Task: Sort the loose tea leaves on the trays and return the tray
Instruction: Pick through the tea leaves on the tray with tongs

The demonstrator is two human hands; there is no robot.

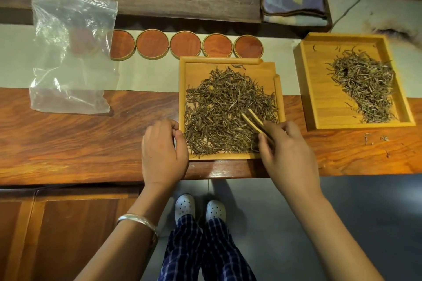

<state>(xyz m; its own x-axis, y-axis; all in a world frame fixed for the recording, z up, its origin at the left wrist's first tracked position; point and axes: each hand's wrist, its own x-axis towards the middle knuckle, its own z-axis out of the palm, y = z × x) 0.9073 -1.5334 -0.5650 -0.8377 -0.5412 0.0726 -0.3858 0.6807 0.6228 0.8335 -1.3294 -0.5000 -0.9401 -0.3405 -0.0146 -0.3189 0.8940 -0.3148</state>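
We brace the near tray [230, 155] with our left hand [163, 155], its fingers curled against the tray's left rim. Our right hand [288, 155] pinches a pair of bamboo tweezers [255, 122], tips slightly parted over the loose tea leaves [226, 116] heaped in that tray. To sort well, we should, in our judgement, keep the tray pinned to the tabletop [75, 143], lower the tips shallowly, and lift one off-colour piece at a time without scattering the pile. Farther right, the second tray [319, 102] holds a smaller heap. Beyond lie five round coasters [185, 44] and a plastic bag [73, 52].
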